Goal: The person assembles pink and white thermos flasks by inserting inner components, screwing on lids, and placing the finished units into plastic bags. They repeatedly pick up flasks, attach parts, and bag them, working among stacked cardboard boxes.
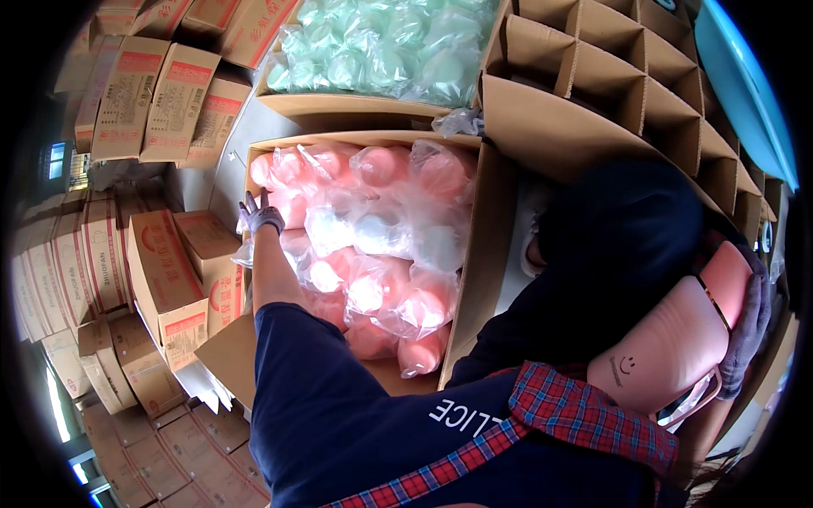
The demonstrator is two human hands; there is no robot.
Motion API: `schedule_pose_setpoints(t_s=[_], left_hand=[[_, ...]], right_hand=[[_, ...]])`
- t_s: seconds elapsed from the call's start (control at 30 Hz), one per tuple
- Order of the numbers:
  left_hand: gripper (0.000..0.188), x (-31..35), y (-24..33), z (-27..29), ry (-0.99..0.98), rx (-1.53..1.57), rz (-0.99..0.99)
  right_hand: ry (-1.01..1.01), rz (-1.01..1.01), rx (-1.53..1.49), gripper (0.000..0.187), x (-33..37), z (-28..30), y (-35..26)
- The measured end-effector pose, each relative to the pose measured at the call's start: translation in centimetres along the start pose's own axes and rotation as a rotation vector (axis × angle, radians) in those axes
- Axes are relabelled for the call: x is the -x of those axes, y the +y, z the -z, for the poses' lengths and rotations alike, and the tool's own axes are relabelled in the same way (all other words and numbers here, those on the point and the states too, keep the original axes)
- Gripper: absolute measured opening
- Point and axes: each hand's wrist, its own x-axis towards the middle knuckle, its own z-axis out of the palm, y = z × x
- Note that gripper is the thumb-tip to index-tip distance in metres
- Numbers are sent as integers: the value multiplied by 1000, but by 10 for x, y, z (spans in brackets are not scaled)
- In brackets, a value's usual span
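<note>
My left hand, in a dark glove, reaches to the left edge of an open carton. Its fingers are spread at the rim, beside the bagged items; whether it touches them I cannot tell. Inside lie several rows of pink items wrapped in clear plastic bags, a few looking whitish. At the far right, my right hand, also gloved, is closed around a pink insulated jug. The jug lies tilted, with a black smiling face on its side and a handle on the lower right.
Beyond the pink carton stands a second carton of bagged mint-green items. A large box with cardboard dividers is at the upper right, beside a blue plastic edge. Stacked sealed cartons line the left. My bent leg is between.
</note>
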Motion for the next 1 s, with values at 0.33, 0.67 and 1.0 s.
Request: schedule_pose_setpoints(t_s=[0.33, 0.67, 1.0], left_hand=[[47, 36, -80, -24, 649, 741, 160], [36, 67, -130, -1, 726, 1148, -118], [30, 133, -103, 55, 794, 1518, 144]], right_hand=[[-8, 188, 170, 47, 10, 4, 27], [-55, -46, -323, 41, 3, 17, -17], [27, -80, -521, 47, 30, 20, 17]])
